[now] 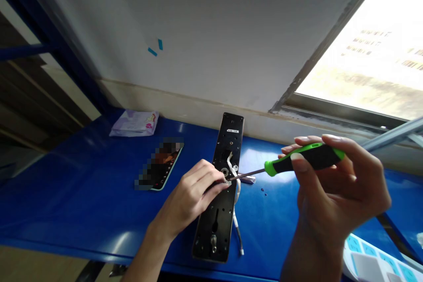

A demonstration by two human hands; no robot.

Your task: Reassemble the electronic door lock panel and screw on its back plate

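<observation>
A long black lock plate [222, 211] with holes, a "CE" label and a metal post lies lengthwise on the blue table. My right hand [333, 185] grips a green and black screwdriver [304, 160], its shaft slanting down leftward to the middle of the plate. At the screwdriver's tip, my left hand [198, 189] pinches with thumb and fingers together over the plate. Whatever sits between those fingertips is too small and covered to make out. A white-wrapped cable [237, 189] runs out of the plate and down its right side, ending in a small connector.
A phone [165, 167] lies left of the plate, with a purple packet [135, 123] behind it. Tiny dark screws [263, 192] rest on the table [99, 194] to the right. A white power strip [366, 260] is at lower right. Wall and window stand behind.
</observation>
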